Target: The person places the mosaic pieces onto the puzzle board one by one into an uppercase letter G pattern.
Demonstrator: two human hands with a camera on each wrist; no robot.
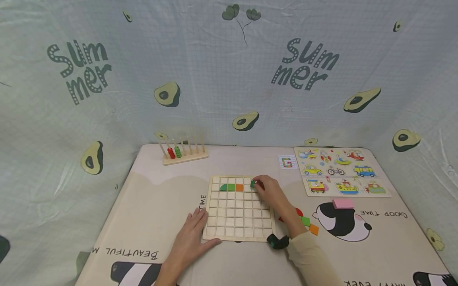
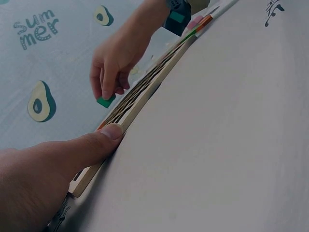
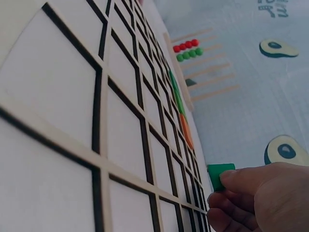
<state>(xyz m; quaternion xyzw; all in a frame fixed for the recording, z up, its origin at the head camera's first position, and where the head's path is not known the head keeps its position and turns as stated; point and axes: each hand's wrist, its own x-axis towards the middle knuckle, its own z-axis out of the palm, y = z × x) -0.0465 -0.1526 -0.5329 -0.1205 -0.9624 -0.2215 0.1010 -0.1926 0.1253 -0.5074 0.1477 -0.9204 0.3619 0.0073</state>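
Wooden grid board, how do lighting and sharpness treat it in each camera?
Head view: the wooden grid board is bright, its lines readable; left wrist view: dimmer, with a shadow below its near edge; right wrist view: close perspective makes near cells loom large, and the peg stand looks slightly soft.

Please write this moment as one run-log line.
right hand: pinches green block over grid board; left hand: touches board; in grid: two green pieces, one orange piece

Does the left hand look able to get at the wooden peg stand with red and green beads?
Probably yes: only flat, pale printed tablecloth shows between the left hand and the wooden peg stand, though the hand would have to leave the pale wooden grid board first.
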